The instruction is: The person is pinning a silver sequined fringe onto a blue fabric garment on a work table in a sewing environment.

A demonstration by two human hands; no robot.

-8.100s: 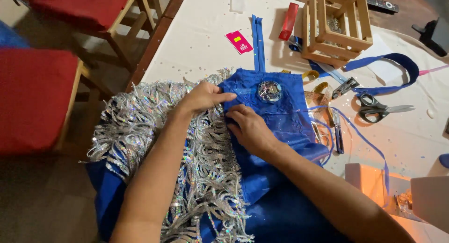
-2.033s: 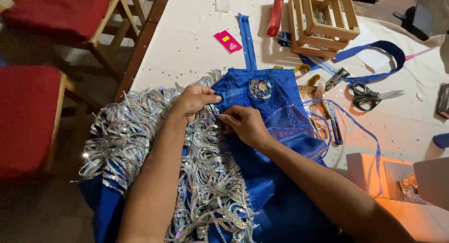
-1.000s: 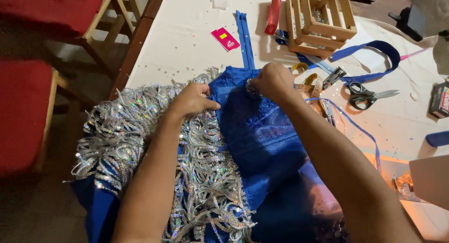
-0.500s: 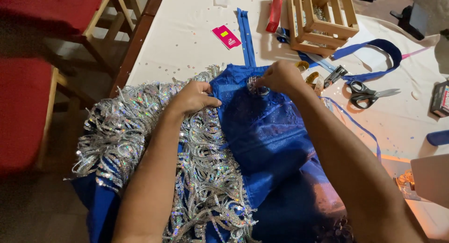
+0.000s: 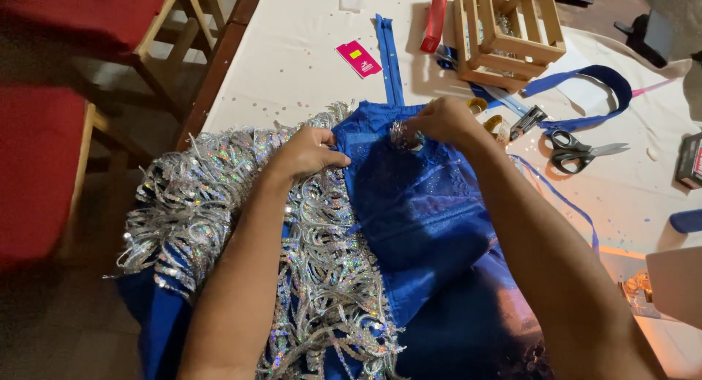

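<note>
A blue garment [image 5: 424,212] lies over the table's near edge, its left side covered with silver sequin fringe [image 5: 219,183]. My left hand [image 5: 307,152] rests on the seam where fringe meets blue cloth, fingers pinching the fabric edge. My right hand [image 5: 442,120] sits at the garment's top edge, fingers closed around a round silver sequin ornament [image 5: 404,136]. A blue zipper strip [image 5: 389,55] runs away from the garment's top.
A wooden crate [image 5: 512,33], a red tool [image 5: 436,13], a pink tag [image 5: 358,58], a blue strap [image 5: 592,84], black scissors [image 5: 581,147] and small clips lie on the white tablecloth [image 5: 292,66]. Red-cushioned wooden chairs [image 5: 44,153] stand left. A white sewing machine [image 5: 676,292] is at right.
My right hand moved from the middle of the blue panel up to the top edge and took hold of the silver ornament. My left hand has stayed on the seam.
</note>
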